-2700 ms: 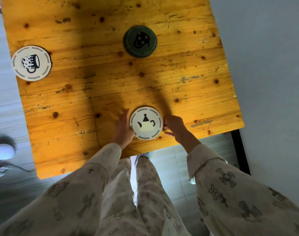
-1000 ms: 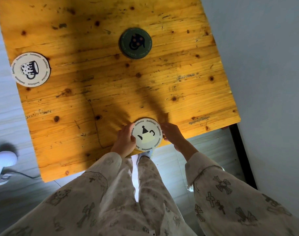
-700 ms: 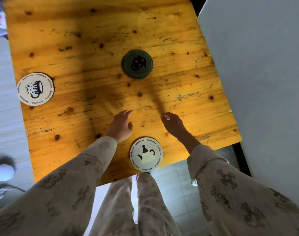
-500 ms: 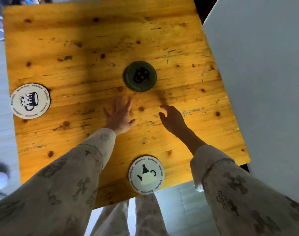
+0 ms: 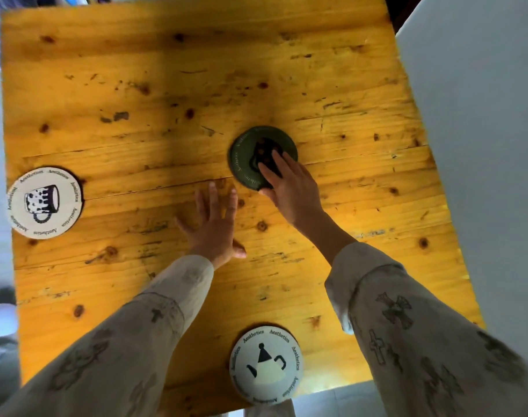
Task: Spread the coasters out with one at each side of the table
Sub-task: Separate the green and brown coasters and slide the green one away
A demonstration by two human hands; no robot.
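Note:
Three round coasters lie on the yellow wooden table (image 5: 166,70). A dark green coaster (image 5: 245,152) sits right of the table's middle. My right hand (image 5: 291,189) rests on it, fingers on its top and thumb at its near rim. My left hand (image 5: 214,225) lies flat and open on the bare wood just left of it, holding nothing. A white coaster with a mug picture (image 5: 44,203) sits at the left edge. At the near edge, between my sleeves, lies a white coaster with a teapot picture (image 5: 265,365), slightly overhanging the edge.
A pale grey wall (image 5: 482,145) runs close along the table's right side. Grey floor shows on the left, with a blurred white object (image 5: 1,323) low down. The far half of the table is bare wood.
Both hands let go of the teapot coaster at the near edge and reached forward. My right hand has come down on the dark green coaster; my left hand has flattened on the wood.

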